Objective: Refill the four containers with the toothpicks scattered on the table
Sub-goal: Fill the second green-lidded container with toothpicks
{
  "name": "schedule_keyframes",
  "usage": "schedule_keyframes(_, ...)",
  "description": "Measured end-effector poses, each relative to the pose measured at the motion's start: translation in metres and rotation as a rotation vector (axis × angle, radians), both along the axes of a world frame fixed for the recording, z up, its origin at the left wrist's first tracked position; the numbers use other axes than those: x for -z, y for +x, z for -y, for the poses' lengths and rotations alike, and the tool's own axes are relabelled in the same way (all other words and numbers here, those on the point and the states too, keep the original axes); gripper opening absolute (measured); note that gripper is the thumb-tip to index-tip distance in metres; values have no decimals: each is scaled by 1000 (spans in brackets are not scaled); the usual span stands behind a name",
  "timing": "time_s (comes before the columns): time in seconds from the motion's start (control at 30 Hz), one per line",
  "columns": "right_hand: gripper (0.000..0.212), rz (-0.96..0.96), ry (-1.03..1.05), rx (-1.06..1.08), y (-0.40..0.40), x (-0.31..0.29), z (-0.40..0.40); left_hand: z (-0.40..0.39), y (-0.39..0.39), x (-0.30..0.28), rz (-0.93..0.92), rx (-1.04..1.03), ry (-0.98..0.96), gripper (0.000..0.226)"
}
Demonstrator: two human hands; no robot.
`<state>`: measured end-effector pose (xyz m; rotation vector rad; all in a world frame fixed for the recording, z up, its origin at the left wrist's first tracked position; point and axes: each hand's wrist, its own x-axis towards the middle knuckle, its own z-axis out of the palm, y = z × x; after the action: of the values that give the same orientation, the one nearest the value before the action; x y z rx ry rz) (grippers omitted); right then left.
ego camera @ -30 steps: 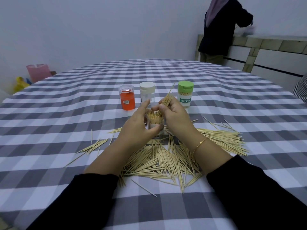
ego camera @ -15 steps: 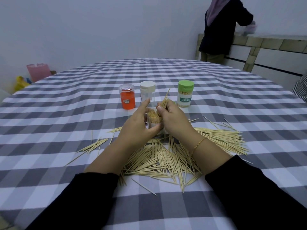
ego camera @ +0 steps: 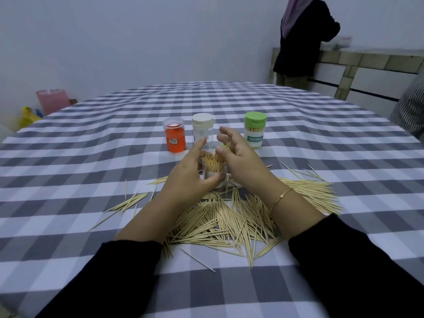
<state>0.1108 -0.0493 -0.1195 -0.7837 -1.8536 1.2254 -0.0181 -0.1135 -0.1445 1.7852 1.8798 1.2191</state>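
Fingers of the left hand [ego camera: 191,177] are curling round the clear toothpick container [ego camera: 214,174], thumb pressing its side; fingers of the right hand [ego camera: 241,160] are spreading loosely above its packed top, gripping nothing that can be made out. Around them the checked tablecloth [ego camera: 91,180] is carrying the scattered toothpick pile [ego camera: 229,219], lying just in front of the container. Behind are standing the green-lidded jar [ego camera: 254,130], the white-lidded jar [ego camera: 203,129] and the orange jar [ego camera: 174,137].
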Motion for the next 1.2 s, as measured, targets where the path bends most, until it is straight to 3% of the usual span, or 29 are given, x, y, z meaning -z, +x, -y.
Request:
schedule_keyframes(0.13,50,-97,96,34,-4,1,3,0,0,0,3,-1,1,91)
schedule_keyframes(0.27,37,22,176,84,-8,7,4,0,1,0,14,13,10,91)
schedule_keyframes(0.43,43,169,215,76,-8,5,7,-1,0,2,14,8,9,89)
schedule_keyframes(0.7,34,299,416,134,-4,6,7,-1,0,1,71,7,-6,93)
schedule_keyframes(0.83,35,349,424,233,-2,5,2,0,1,0,89,5,-10,94)
schedule_keyframes(0.97,38,423,451,135,-4,7,5,0,1,-1,81,-3,-11,94)
schedule_keyframes(1.07,39,465,430,201,-2,5,0,1,3,-1,79,-2,-10,94)
schedule_keyframes(1.2,41,406,403,119,-2,6,0,1,2,-1,75,2,-9,93)
